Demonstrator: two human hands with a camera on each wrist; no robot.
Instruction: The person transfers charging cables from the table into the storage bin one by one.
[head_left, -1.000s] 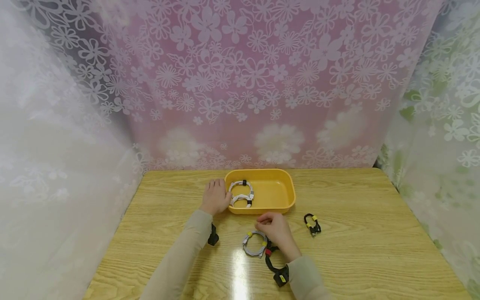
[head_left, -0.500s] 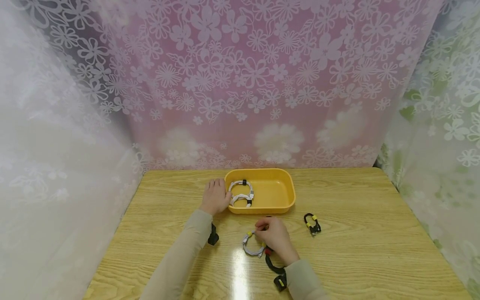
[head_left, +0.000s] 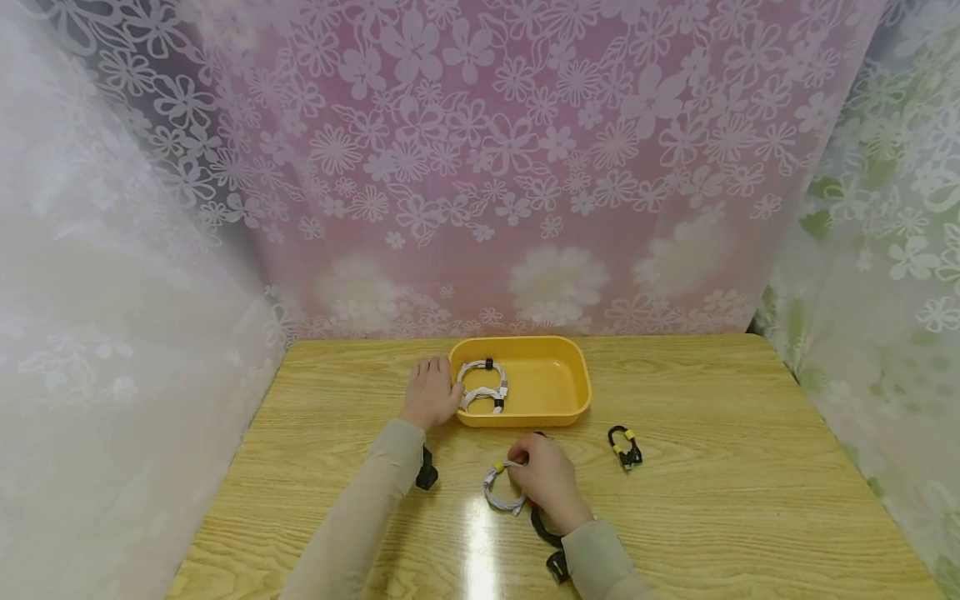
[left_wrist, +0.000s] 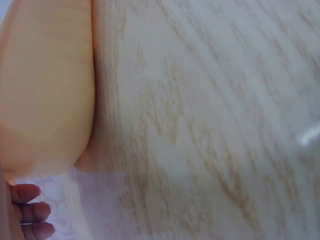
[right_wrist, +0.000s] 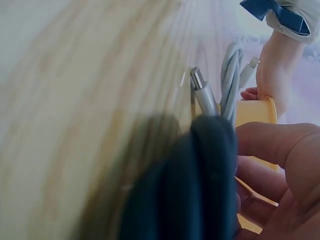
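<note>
My left hand (head_left: 431, 392) holds the left end of the yellow plastic tray (head_left: 551, 415), thumb at the rim; its fingertips (left_wrist: 36, 212) point down outside the wall in the left wrist view. My right hand (head_left: 550, 479) pinches the right side of a pale charging cable (head_left: 493, 497), coiled and tied with yellow; its grip is partly hidden in the head view. In the right wrist view the cable's metal plug (right_wrist: 197, 79) sticks up past a blurred dark cable (right_wrist: 185, 185). That black cable (head_left: 546, 531), with a red tie, lies under my right wrist.
Two coiled white cables (head_left: 483, 392) with black ties lie in the tray's left part. A small black cable (head_left: 625, 450) with yellow ties rests on the wooden table (head_left: 697, 500) at right. Patterned curtains (head_left: 510, 192) stand behind and on both sides.
My right hand has come down and back from near the tray's front onto the pale cable and now pinches it. The cable has shifted slightly left. My left hand stays put.
</note>
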